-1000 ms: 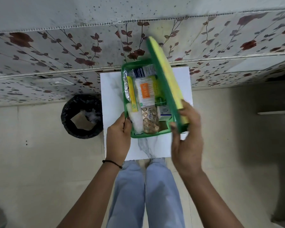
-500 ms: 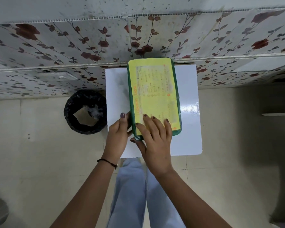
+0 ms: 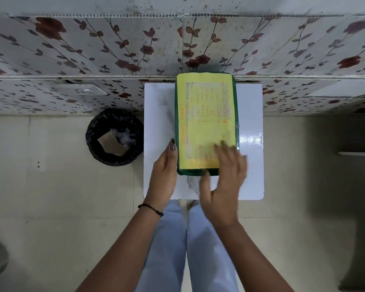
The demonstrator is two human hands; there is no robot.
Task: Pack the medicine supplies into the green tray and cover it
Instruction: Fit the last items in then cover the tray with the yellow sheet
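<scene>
Two hands at a covered green tray (image 3: 207,172) on a white desk (image 3: 158,114), left hand (image 3: 164,171) lying released against its side, right hand (image 3: 223,178) hovering blurred and spread, grasping nothing, over the yellow-labelled lid (image 3: 204,114).

White glossy desk (image 3: 249,175), square top, standing on a beige tiled floor (image 3: 51,207), far edge against the floral-patterned wall.

1 thing lies directly on the desk: a green tray (image 3: 237,114) closed by a lid carrying a yellow handwritten sheet (image 3: 207,114). The tray sits lengthwise, near end toward the person, far end at the wall edge of the desk or slightly past it. Bare desk shows left of the tray, right of the tray with a bright glare patch, and nearer than the tray.

On the floor, left of the tray and just beside the desk: 1 round bin with a black liner (image 3: 114,137).
</scene>
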